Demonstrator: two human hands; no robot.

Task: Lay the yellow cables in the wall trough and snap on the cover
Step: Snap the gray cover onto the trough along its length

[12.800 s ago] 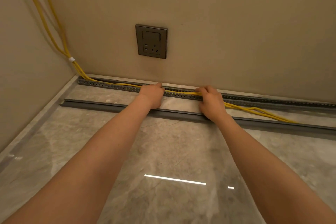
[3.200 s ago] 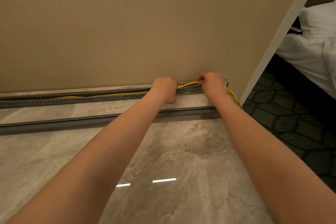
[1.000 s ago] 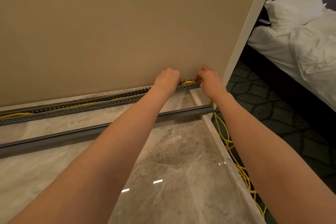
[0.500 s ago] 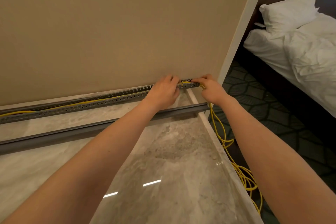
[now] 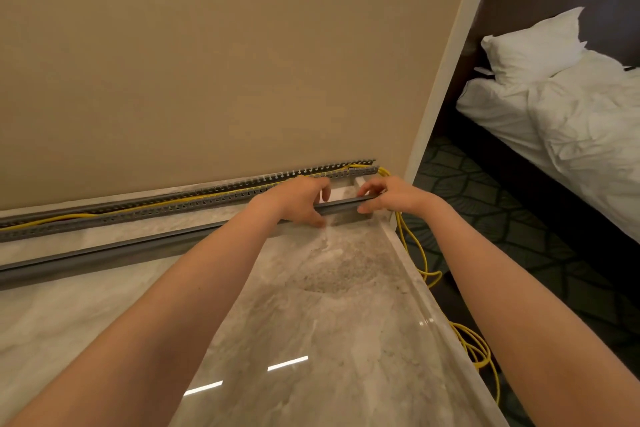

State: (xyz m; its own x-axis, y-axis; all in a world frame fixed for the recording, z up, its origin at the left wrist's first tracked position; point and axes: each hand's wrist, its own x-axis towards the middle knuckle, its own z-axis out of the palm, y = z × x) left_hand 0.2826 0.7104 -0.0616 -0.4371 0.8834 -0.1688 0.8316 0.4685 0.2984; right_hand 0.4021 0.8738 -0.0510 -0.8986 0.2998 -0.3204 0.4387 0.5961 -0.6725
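The cover (image 5: 104, 253) lies on the floor (image 5: 311, 322) just in front of the trough (image 5: 173, 203) and nearly parallel to it. Its long axis runs left to right along the wall (image 5: 207, 62), and its right end points at the wall's corner. Both hands are at that end. The left hand (image 5: 298, 199) arches over the strip with fingers curled on the far edge and thumb on the near one, while the right hand (image 5: 391, 196) pinches the tip between fingers and thumb. The cover looks like a long, thin, light strip, probably stiff across but whippy along its length, so lifted from this end alone the far part would likely sag and drag. A wider-spaced hold should steady it. Which way its open side faces is hard to tell. The cables (image 5: 476, 350) sit in the trough and spill off its right end in loose loops.
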